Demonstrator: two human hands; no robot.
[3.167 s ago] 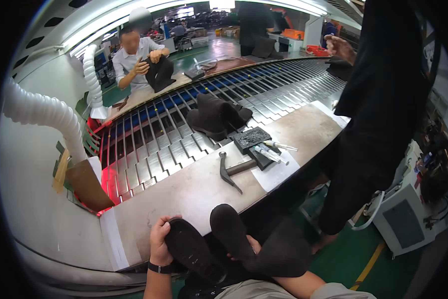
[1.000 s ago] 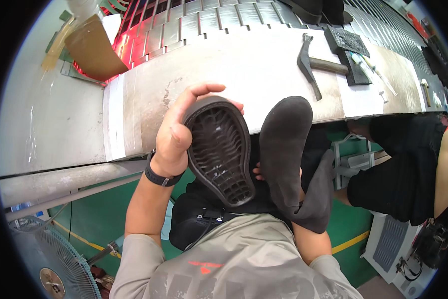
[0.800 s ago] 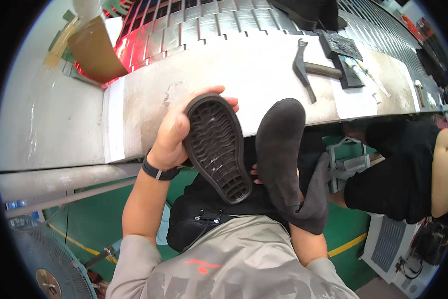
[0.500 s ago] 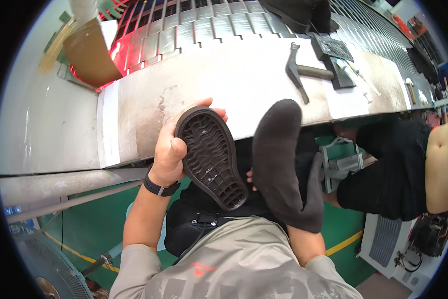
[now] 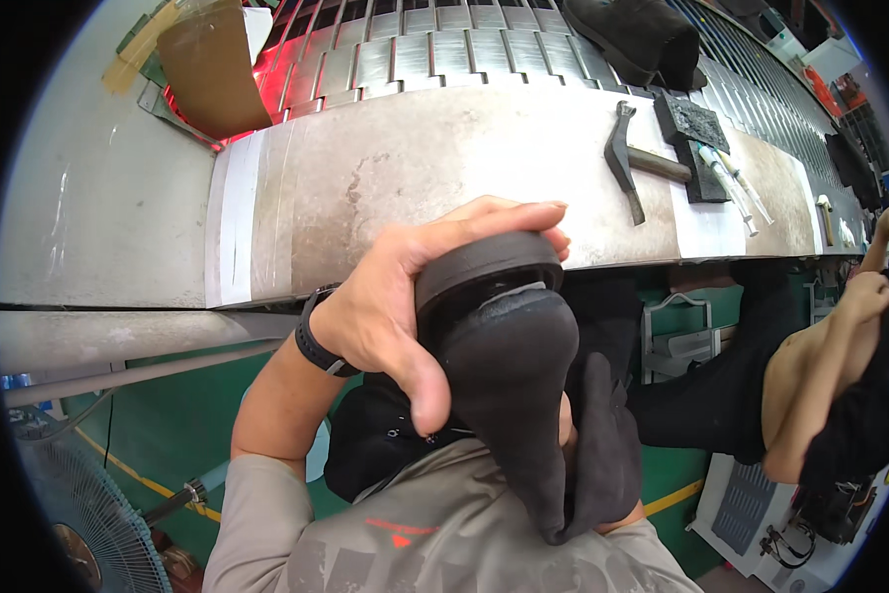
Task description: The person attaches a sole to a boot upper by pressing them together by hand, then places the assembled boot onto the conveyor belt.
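Between the hands (image 5: 390, 289), apparently, sit a sole (image 5: 484, 262) and boot (image 5: 508, 385).

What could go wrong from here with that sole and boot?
The sole might seat off-centre: a dark gap shows between its rim and the toe of the boot.
The boot could twist unnoticed: the right hand is mostly hidden behind it, so its grip can't be checked.
The sole could shift if the left hand loosens, since its fingers curl over the toe end.

Footwear workshop: slatted metal conveyor (image 5: 444, 54), dark boot (image 5: 630, 38), hammer (image 5: 660, 163).
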